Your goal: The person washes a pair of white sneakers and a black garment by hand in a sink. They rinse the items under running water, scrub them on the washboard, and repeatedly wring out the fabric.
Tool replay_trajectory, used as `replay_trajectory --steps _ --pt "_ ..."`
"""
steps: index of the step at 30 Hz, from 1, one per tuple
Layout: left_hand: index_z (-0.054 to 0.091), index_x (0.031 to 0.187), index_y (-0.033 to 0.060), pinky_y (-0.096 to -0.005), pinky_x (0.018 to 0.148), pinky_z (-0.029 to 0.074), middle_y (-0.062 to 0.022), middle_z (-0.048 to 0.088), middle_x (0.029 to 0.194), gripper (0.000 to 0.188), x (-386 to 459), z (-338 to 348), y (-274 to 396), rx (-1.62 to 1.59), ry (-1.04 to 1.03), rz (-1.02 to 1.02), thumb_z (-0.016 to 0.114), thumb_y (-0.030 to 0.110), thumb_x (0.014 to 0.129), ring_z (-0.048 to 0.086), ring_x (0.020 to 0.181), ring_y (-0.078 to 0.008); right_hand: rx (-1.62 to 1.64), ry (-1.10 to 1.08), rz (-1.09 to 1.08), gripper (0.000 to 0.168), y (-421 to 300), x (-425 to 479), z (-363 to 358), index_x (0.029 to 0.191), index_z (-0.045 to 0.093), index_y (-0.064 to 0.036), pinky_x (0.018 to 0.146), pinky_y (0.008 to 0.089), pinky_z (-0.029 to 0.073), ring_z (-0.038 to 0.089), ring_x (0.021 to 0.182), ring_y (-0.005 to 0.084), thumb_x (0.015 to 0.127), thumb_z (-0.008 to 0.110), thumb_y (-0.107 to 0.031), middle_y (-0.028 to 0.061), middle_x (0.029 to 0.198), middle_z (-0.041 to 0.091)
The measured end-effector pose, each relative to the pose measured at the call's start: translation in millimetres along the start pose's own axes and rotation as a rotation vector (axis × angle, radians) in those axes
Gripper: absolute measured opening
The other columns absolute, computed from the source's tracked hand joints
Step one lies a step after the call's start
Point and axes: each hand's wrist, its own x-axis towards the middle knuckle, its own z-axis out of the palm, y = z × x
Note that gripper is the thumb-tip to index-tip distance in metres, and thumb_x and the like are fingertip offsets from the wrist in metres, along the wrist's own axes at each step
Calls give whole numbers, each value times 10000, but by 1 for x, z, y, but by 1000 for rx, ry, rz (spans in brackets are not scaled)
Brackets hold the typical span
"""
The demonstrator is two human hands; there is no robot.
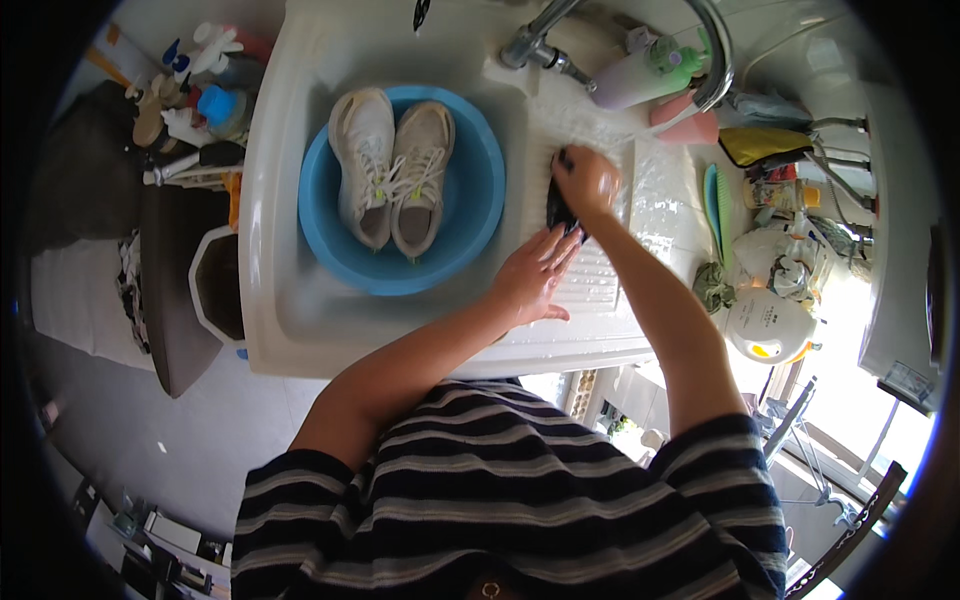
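Observation:
On the ribbed washboard (592, 281) of a white laundry sink lies a dark, wet item (556, 206), mostly covered by my hands; its exact kind cannot be made out. My right hand (590, 180) is closed in a fist over its upper part, a black bit showing at the fingers. Fingertips of my left hand (532, 276) press flat on its lower end, thumb spread away. Left of my hands, a blue plastic basin (476, 225) stands in the sink bowl. It holds two pale lace-up sneakers, the left shoe (367, 157) and the right shoe (421, 172), toes pointing away.
A chrome faucet (536, 49) arches over the wet ledge, beside a green-capped bottle (637, 75) and a pink cup (686, 120). Green and blue insole-shaped pieces (716, 210) and a white jug (769, 326) line the right side. Several bottles (199, 97) crowd the left edge.

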Motion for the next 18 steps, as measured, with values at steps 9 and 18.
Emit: replay_trajectory --steps 9,18 --pt "378 1541 -12 -432 1268 187 -144 273 1652 1154 5 -2 -1 -49 32 -7 628 791 751 228 1524 -327 -46 30 50 274 1 24 2 817 668 -81 675 506 513 660 781 412 832 680 -354 168 817 691" --pt "470 1488 -1 -430 1249 225 -141 351 1612 1072 1 0 7 -44 49 1 639 770 764 269 1503 -323 15 -64 -21 261 7 -13 2 842 677 -100 681 498 532 673 775 391 799 691 -356 159 810 694"
